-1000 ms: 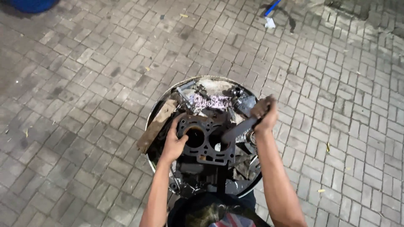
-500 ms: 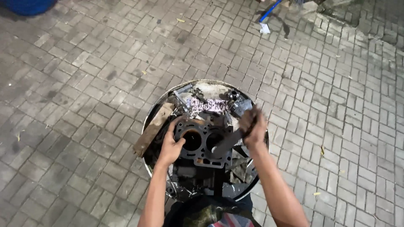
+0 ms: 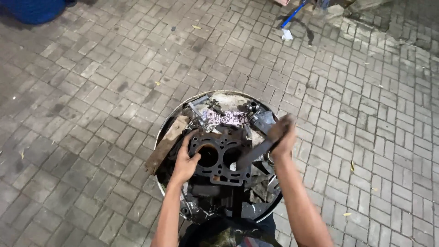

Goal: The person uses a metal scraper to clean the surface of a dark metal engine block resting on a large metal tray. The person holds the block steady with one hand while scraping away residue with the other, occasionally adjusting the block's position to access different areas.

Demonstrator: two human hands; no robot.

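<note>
The engine block sits in the middle of a round metal basin on the brick paving, its two bores facing up. It looks like cast metal: heavy, rigid, probably greasy and sharp-edged. The left hand, at nine o'clock of the block, clasps its edge with the thumb at the bore rim. The right hand, at three o'clock, has its grip clenched on a dark flat tool angled onto the deck. The outer walls offer the safest hold.
</note>
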